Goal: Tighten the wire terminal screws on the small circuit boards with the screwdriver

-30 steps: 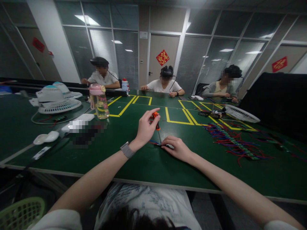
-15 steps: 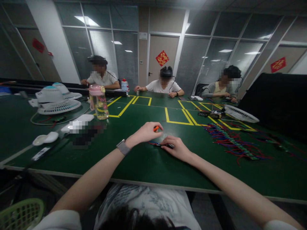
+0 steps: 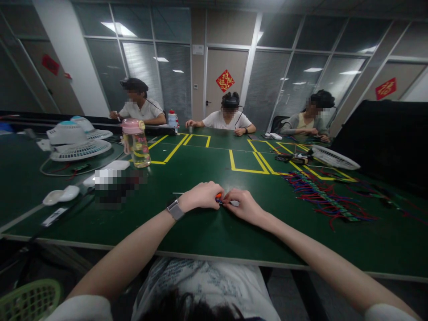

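My left hand (image 3: 202, 196) is closed around an orange-handled screwdriver (image 3: 219, 195). Its thin shaft (image 3: 178, 193) pokes out to the left behind the hand. Close against it, my right hand (image 3: 243, 204) pinches a small wired device (image 3: 235, 203) low over the green table. A pale, rounded face of the device shows under the right palm. Bits of blue and red wire appear between the two sets of fingertips, which nearly touch. The fingers cover most of the device and the wire ends.
A strip of green circuit boards with red and blue wires (image 3: 329, 198) lies to the right. A pink-lidded bottle (image 3: 137, 145), white fans (image 3: 78, 145) and a white case (image 3: 62, 195) stand left. Yellow tape (image 3: 249, 170) marks the table. Three people sit across.
My left hand has come down and right to meet my right hand, and its fingers have closed in. The screwdriver shaft now shows at left. The device's pale face has come into sight.
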{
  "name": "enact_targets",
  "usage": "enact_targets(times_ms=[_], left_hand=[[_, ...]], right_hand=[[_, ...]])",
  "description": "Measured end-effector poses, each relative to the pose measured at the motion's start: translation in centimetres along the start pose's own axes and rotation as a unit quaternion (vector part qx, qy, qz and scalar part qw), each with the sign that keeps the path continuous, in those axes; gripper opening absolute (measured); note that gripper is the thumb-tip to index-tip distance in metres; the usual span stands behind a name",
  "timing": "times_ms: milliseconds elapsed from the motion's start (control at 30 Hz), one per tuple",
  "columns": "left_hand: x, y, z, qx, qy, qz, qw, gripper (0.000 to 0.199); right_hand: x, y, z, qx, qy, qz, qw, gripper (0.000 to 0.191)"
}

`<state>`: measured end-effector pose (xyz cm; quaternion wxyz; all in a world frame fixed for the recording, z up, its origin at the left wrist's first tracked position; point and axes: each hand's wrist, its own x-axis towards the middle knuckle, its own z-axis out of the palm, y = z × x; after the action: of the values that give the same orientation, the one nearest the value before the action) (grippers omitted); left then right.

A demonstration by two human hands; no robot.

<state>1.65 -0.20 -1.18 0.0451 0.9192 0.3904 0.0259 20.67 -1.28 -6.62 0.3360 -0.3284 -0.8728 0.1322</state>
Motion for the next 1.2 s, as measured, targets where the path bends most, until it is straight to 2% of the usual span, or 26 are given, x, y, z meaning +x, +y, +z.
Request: enact_targets(times_ms=[200,400,633,700,867,933,1100,1200], left_hand=[[-0.1,0.3,-0.1,0.014,0.009,0.004,1.0,0.019],[-0.1,0.4,-0.1,0.015,0.009,-0.002,1.0,0.018],[-0.1,0.3,-0.1,0.023,0.006,0.008,1.0,0.021],[-0.1,0.3,-0.1,0.023,0.006,0.009,1.0,0.021],[0.0,0.2,0.0,0.01,0.005,0.002,1.0,0.022],[0.0,0.1,0.1,0.006,0.007,-0.002,1.0,0.024],[-0.2,-0.7,-0.5,-0.017,0.028,0.003,0.999,0.036],[-0.4,-1.5,-1.2,-0.072,0.075,-0.006,0.995,0.048]], right_hand=[[0.0,-0.1,0.0,-0.004,0.0,0.008,1.0,0.011],[0.0,-0.5,-0.3,-0.016,-0.017,-0.015,1.0,0.014],[0.2,-0.2,0.0,0.049,0.015,0.074,0.996,0.007],[0.2,-0.2,0.0,0.048,0.014,0.059,0.997,0.007],[0.1,-0.5,-0.6,0.002,-0.005,-0.041,0.999,0.013],[0.0,-0.5,-1.1,-0.015,-0.005,-0.06,0.998,0.014],[-0.1,0.5,-2.9,-0.045,0.017,-0.045,0.998,0.013],[-0.2,1.6,-3.9,-0.037,0.042,-0.009,0.998,0.012]])
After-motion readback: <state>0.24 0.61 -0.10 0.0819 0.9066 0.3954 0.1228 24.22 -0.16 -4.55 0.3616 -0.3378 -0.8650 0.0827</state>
